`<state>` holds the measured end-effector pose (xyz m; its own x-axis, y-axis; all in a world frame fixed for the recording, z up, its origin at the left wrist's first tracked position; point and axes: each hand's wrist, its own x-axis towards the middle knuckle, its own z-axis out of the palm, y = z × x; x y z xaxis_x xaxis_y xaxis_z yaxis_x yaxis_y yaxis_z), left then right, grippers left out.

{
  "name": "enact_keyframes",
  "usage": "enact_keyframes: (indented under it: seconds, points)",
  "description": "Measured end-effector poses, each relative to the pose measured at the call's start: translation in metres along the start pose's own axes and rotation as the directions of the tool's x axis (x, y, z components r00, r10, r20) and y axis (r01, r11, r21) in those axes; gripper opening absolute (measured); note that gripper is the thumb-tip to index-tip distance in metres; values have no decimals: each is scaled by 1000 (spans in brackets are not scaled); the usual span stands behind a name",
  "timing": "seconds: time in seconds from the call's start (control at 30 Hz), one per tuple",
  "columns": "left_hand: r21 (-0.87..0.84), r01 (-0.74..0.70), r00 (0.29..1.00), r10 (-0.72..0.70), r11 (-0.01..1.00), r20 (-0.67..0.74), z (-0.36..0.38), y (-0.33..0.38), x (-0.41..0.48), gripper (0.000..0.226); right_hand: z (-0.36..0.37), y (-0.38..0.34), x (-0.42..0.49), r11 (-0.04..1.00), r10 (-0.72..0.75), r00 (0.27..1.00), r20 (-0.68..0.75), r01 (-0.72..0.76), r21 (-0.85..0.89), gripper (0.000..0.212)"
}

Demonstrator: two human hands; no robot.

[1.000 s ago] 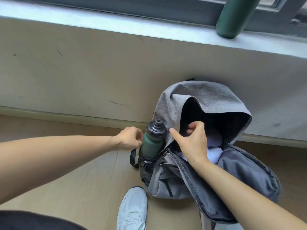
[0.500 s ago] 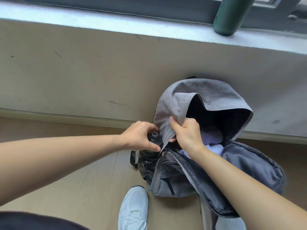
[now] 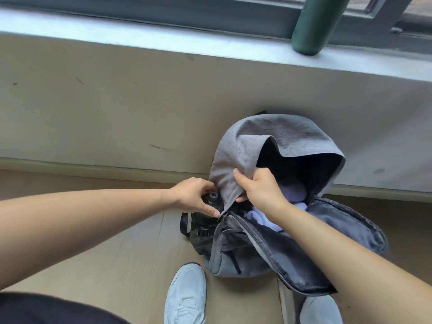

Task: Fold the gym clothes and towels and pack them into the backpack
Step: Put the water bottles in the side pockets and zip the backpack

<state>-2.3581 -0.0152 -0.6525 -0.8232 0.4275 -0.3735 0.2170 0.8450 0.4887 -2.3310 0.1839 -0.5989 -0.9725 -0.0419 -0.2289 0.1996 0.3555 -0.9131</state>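
Our right hand [image 3: 261, 190] clenches the grey rim of the backpack [image 3: 292, 134], holding it up so the mouth gapes. The pale clothes [image 3: 293, 191] sit inside, just beyond our knuckles. Our left hand [image 3: 191, 197], arm stretched forward, curls round the dark bottle [image 3: 213, 197] touching that rim, probably seating it in the side pocket.

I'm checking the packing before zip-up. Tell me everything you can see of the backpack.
Grey woven-fabric backpack stands on the wooden floor against the wall, main compartment unzipped, front panel flopped forward, dark lining showing. Pale clothes lie inside. The right hand pinches the opening's edge; the left hand grips a dark bottle in its side pocket.
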Motion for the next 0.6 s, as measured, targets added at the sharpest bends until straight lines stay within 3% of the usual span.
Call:
enact_keyframes:
  seconds: [0.07, 0.17, 0.27, 0.37, 0.43, 0.47, 0.53, 0.6]
  points:
    - [1, -5, 1000, 5, 1000, -1, -9, 0, -3, 59, -13, -4, -2, 994, -5, 994, 110, 17, -108, 26]
    - [33, -12, 972, 20, 999, -234, -29, 7, -7, 31, -39, -10, -10, 955, -60, 984, 168, 106, -278, 25]
    - [17, -92, 882, 89, 996, -462, -57, 32, -9, 33, -71, -23, -10, 923, -199, 979, -35, 176, -342, 35]
    - [-55, -223, 807, 153, 973, -571, -87, 68, -14, 28, -105, -49, -9, 880, -378, 880, -287, 245, -407, 39]
    - [-66, -258, 799, 174, 964, -576, -105, 95, -15, 25, -125, -72, -4, 863, -452, 793, -409, 273, -425, 36]
    - [-93, -252, 827, 164, 963, -537, -113, 108, -15, 22, -134, -86, 0, 872, -455, 767, -453, 280, -402, 33]
    - [-158, -207, 906, 129, 966, -403, -125, 130, -15, 20, -151, -116, 19, 901, -425, 735, -528, 284, -330, 24]
    - [-110, -165, 934, 119, 980, -336, -130, 145, -13, 19, -164, -146, 43, 929, -369, 739, -564, 283, -238, 28]
